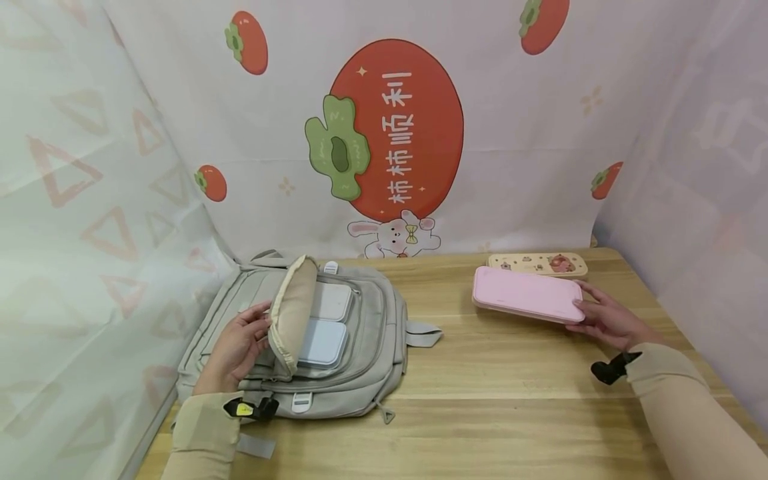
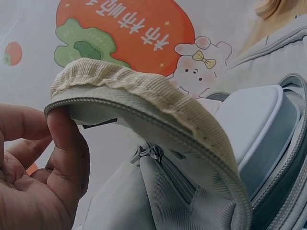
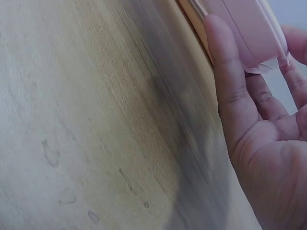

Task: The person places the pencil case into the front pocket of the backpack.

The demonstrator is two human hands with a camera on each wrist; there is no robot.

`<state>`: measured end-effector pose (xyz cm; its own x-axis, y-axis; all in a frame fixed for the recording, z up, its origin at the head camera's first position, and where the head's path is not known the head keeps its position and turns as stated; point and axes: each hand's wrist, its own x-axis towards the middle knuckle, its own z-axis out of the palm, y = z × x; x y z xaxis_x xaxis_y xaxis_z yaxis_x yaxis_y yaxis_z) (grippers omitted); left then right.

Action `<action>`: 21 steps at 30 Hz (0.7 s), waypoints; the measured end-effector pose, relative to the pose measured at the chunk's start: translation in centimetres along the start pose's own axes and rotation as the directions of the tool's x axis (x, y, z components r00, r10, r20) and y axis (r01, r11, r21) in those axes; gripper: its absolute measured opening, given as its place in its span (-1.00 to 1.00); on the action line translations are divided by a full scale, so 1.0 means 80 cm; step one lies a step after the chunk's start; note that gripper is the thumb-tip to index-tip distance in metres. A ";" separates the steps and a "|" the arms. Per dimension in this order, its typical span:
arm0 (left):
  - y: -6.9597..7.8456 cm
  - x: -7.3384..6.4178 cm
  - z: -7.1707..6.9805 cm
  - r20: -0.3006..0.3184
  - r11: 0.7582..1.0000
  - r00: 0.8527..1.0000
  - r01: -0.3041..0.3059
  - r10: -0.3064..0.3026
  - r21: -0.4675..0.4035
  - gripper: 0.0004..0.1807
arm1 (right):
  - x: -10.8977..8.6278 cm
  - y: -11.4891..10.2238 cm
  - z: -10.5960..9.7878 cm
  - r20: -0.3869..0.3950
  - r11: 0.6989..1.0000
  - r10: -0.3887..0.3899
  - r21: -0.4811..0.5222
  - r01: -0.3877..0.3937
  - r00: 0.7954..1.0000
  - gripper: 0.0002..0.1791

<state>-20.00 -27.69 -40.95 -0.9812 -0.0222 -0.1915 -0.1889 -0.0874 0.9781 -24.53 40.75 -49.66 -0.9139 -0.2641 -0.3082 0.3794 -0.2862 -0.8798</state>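
"Where's the pink case?"

"In the right hand, pinched at one end, over the right side of the wooden table and just in front of a cream case."

"And the left hand?"

"It pinches the raised flap of a grey backpack lying on the table. Inside, a white case and a pale blue case lie side by side. Behind everything I see a fruit-printed cloth."

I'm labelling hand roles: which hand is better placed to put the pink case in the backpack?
Probably the right hand: it grips the pink case, while the left hand holds the flap open.
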 end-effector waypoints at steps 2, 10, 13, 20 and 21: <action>0.000 0.000 0.000 -0.003 1.000 1.000 0.002 -0.002 -0.006 -0.67 | 0.000 0.000 0.002 0.000 1.000 -0.006 -0.006 0.006 1.000 -0.34; 0.000 0.000 0.000 -0.005 1.000 1.000 0.006 -0.006 -0.003 -0.64 | 0.002 -0.005 0.011 -0.036 1.000 0.005 -0.024 -0.006 0.999 -0.14; 0.000 0.001 0.000 -0.001 1.000 1.000 -0.002 0.002 0.018 -0.55 | 0.003 -0.007 0.014 -0.023 1.000 0.010 -0.020 -0.011 1.000 -0.09; -0.001 0.001 0.001 -0.011 1.000 1.000 0.002 -0.002 0.007 -0.61 | 0.004 -0.009 0.021 -0.006 0.999 0.003 -0.036 -0.004 1.000 -0.26; -0.001 0.000 0.000 -0.012 1.000 1.000 0.004 -0.004 0.004 -0.63 | 0.005 -0.009 0.022 -0.004 0.999 0.004 -0.040 -0.004 1.000 -0.24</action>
<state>-20.01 -27.67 -41.06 -0.9800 -0.0335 -0.1963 -0.1929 -0.0839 0.9776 -24.89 39.26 -48.53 -0.9129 -0.2616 -0.3133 0.3773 -0.2480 -0.8923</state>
